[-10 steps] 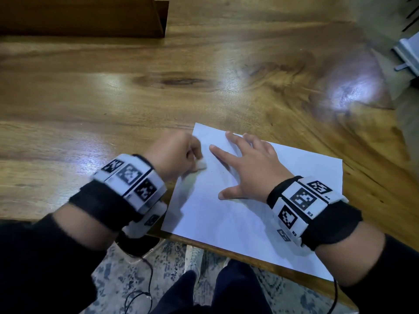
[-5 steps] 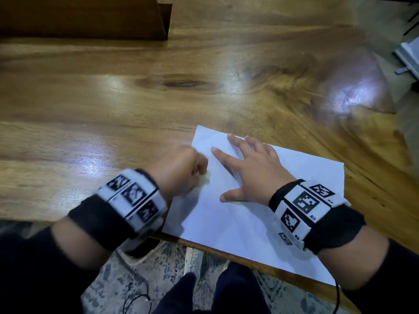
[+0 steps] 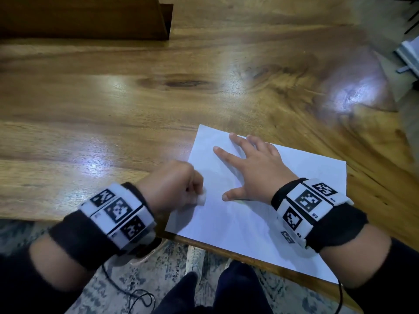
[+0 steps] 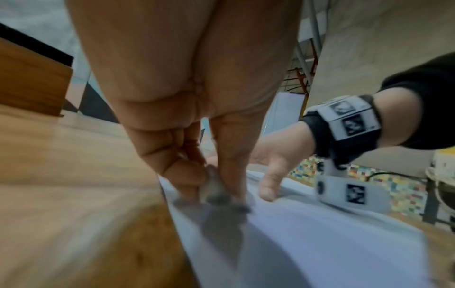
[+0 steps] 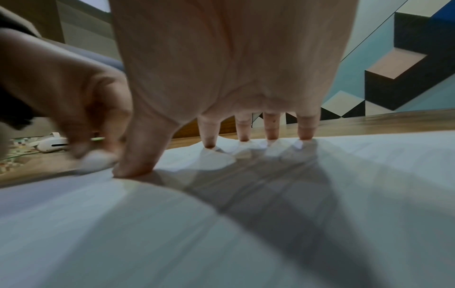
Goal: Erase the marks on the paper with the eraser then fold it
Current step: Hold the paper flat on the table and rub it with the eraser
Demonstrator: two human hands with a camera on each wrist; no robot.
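A white sheet of paper (image 3: 244,223) lies at the near edge of the wooden table (image 3: 113,123), one corner hanging past the edge. My left hand (image 3: 174,186) pinches a small white eraser (image 3: 201,198) and holds it down on the sheet near its left edge. The left wrist view shows the eraser (image 4: 209,192) between thumb and fingers, touching the paper (image 4: 320,243). My right hand (image 3: 254,166) lies flat on the sheet with fingers spread, pressing it down; its fingertips (image 5: 270,136) and thumb rest on the paper (image 5: 221,224). No marks are clear on the sheet.
A dark wooden box (image 3: 86,17) stands at the far left of the table. A white object (image 3: 408,55) sits past the table's right edge. Below the near edge are a patterned rug (image 3: 140,275), a cable and my dark-clad legs.
My left hand with the eraser has slid toward me along the paper's left side. The right hand has stayed flat on the sheet.
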